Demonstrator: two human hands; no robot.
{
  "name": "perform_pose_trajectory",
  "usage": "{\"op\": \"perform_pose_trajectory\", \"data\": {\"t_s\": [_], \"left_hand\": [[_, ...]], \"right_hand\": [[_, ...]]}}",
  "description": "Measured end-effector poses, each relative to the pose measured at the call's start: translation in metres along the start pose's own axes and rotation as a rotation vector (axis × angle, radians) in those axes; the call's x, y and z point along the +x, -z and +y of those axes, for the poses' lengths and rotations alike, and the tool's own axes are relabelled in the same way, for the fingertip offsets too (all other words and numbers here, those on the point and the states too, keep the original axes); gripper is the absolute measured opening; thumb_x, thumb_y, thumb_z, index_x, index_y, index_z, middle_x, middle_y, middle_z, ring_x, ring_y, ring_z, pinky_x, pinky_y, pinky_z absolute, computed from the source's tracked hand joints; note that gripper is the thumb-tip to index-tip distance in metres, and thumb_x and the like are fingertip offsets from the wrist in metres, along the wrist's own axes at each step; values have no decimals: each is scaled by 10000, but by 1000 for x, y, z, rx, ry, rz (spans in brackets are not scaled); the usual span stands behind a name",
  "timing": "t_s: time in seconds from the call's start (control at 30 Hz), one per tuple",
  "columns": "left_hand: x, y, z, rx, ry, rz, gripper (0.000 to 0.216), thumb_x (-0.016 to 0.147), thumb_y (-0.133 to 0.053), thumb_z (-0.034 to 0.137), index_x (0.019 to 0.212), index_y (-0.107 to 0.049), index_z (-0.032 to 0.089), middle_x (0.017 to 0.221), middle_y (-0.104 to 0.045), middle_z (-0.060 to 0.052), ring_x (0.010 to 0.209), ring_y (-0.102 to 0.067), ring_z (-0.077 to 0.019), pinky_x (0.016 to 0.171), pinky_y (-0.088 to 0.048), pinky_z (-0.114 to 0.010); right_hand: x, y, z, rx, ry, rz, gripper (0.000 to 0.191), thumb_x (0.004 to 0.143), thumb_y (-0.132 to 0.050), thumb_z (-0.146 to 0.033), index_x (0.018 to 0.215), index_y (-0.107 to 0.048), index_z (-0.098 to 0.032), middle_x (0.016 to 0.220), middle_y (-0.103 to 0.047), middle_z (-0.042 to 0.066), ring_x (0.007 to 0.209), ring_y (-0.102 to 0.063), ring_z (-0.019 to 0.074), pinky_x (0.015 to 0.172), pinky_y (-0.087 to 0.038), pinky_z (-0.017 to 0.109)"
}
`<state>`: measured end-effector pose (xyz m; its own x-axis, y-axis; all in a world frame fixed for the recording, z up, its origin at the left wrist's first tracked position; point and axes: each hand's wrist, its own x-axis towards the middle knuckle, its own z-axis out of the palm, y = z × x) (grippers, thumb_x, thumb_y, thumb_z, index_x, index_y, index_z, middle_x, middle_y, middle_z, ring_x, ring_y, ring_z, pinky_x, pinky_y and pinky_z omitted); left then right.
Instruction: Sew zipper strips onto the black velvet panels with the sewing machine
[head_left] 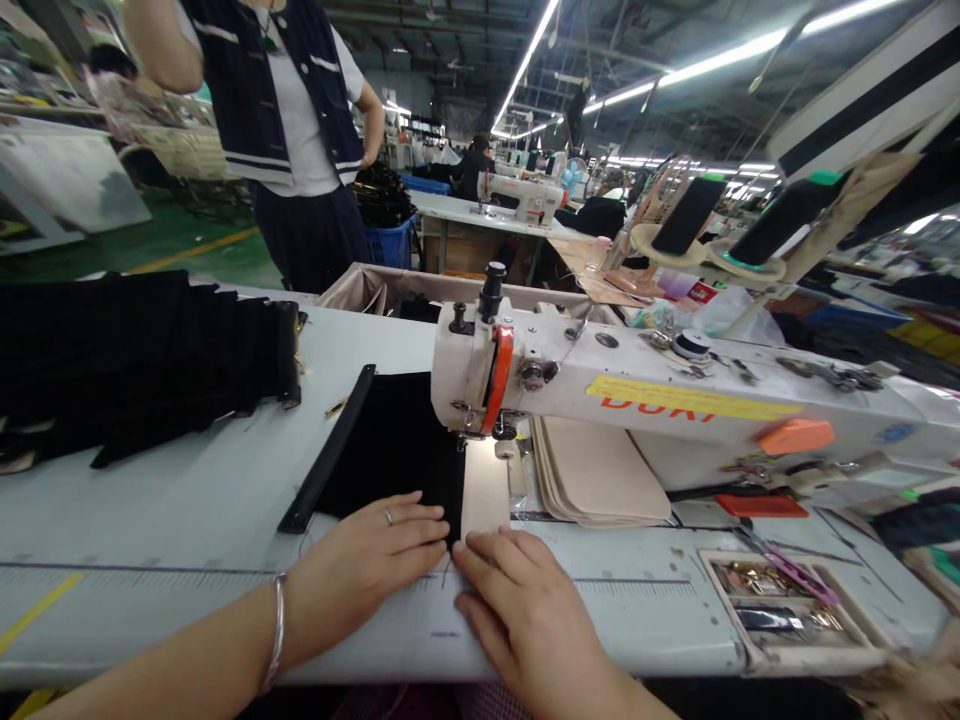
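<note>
A black fabric piece [390, 440] with a thick folded band along its left edge lies on the white sewing table [187, 500], running under the head of a white sewing machine [600, 385]. My left hand [367, 570] rests flat on the near edge of the fabric, fingers stretched out. Just right of it, my right hand [525, 610] lies with fingers extended, its fingertips at the fabric's near right corner beside a pale strip [485, 490] under the needle area.
A pile of black garments [135, 360] lies at the table's left. Beige pieces [592, 470] are stacked under the machine arm. A tray of small metal parts [780, 600] sits at the right. A person in a dark vest [285, 120] stands behind the table. More machines stand behind.
</note>
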<state>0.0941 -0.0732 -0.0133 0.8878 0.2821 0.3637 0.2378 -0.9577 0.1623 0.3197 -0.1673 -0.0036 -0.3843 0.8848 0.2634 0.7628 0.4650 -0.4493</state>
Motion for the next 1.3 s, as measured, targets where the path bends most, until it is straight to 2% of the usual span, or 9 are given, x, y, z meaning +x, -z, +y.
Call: {"op": "perform_pose_trajectory", "data": {"t_s": [0.17,0.3,0.47,0.57,0.83,1.1,1.3], "left_hand": [[5,-4,-14,23,48,-16,357,908,-441,32,1174,-620,190,1266,-660,-21,1243,-553,-176,1163,-345,-385],[12,-6,-29,53,15,-52,340,906,-475,70,1198,-614,173,1274,-650,-58,1240,-556,-191,1155,-357,-398],[23,-6,-44,78,52,-97,388,880,-462,11,1194,-622,173,1269,-652,-61,1236,-562,-197,1146,-368,-410],[28,-7,-53,85,77,-98,415,871,-432,-27,1165,-636,182,1267,-654,-46,1216,-579,-184,1126,-395,-397],[43,-13,-80,86,75,-69,320,896,-468,14,1096,-659,175,1200,-679,-56,1173,-601,-180,1096,-420,-376],[54,-9,-84,80,136,-55,318,879,-500,-19,1062,-680,168,1136,-707,-50,1130,-617,-164,1071,-428,-318],[58,-8,-83,67,152,-1,307,875,-504,-24,1005,-692,181,1128,-707,-36,1115,-618,-162,1050,-440,-300]], "right_hand": [[14,2,8,2,-54,-31,406,913,-624,-192,1314,-562,-212,1228,-611,61,1089,-543,242,1000,-474,431],[25,1,15,-13,-59,-8,409,901,-637,-193,1305,-572,-197,1210,-611,75,1078,-543,249,990,-477,441],[38,1,23,-61,-76,4,418,895,-644,-221,1306,-575,-206,1172,-617,77,1084,-546,245,985,-479,434],[47,3,27,-89,-84,1,412,893,-647,-238,1297,-579,-198,1167,-619,74,1087,-545,243,989,-473,432],[64,-1,37,-124,-108,11,484,887,-642,-271,1351,-542,-177,1208,-607,95,1094,-535,260,992,-455,440],[66,-8,41,-109,-111,53,406,912,-615,-272,1311,-561,-216,1250,-592,85,1133,-521,262,1006,-436,439],[65,-10,42,-109,-111,60,417,915,-614,-280,1322,-543,-222,1271,-580,88,1157,-510,272,1021,-423,455]]}}
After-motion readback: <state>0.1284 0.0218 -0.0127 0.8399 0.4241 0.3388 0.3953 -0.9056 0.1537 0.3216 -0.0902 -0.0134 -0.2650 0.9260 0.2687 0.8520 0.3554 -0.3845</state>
